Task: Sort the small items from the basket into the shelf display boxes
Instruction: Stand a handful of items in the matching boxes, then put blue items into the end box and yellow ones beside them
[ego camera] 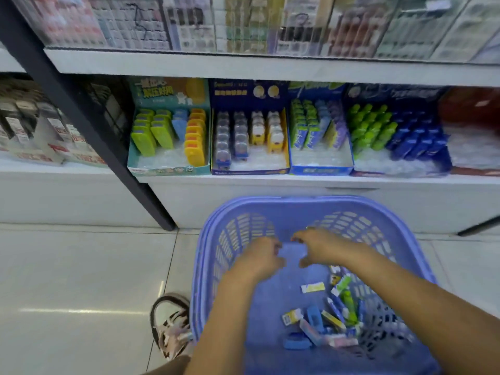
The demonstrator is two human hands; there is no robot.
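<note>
Left hand (261, 257) and right hand (323, 247) hover curled over the purple basket (311, 202), parked below 4 display boxes (250, 170) seemingly for short reaches; any hold is too blurred to tell.

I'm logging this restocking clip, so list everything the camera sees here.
basket: one, purple-blue, on the floor before the shelves
small items: many, mixed colours, heaped in the basket's near right part
display boxes: four, teal, dark blue, blue, dark blue, side by side on the lower shelf
packets: many, blurred, upper shelf
post: one, black, slanting left of the boxes
shoe: one, brown and pale, left of the basket
left hand: inside the basket, fingers curled, grip unclear
right hand: beside it, likewise
</note>
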